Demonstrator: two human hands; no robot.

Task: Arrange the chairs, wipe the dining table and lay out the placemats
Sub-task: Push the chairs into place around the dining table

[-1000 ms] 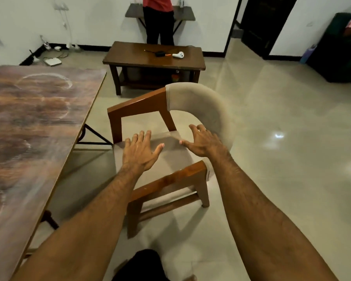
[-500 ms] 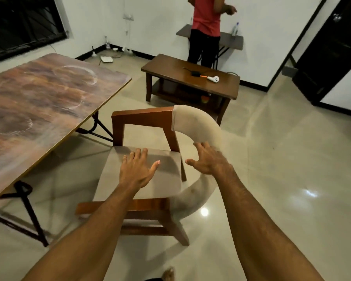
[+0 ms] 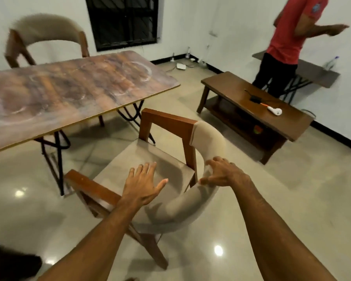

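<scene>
A wooden chair (image 3: pixel 166 122) with a beige padded seat and a curved beige backrest stands on the floor in front of me, near the dining table's corner. My left hand (image 3: pixel 143 183) hovers flat over the seat with its fingers spread. My right hand (image 3: pixel 224 173) grips the padded backrest, fingers curled over its top. The dining table (image 3: pixel 69 88) has a worn brown top with pale ring marks. A second chair (image 3: pixel 47 35) of the same kind stands at the table's far side.
A low dark wooden coffee table (image 3: pixel 288 120) with a small white device and a black gadget on it stands at the right. A person in a red shirt (image 3: pixel 288 37) stands behind it by a grey wall shelf. Glossy tiled floor lies around.
The chair has turned so its seat faces the table. My right hand has gone from touching the backrest to gripping it. My view swung left, showing the window and second chair.
</scene>
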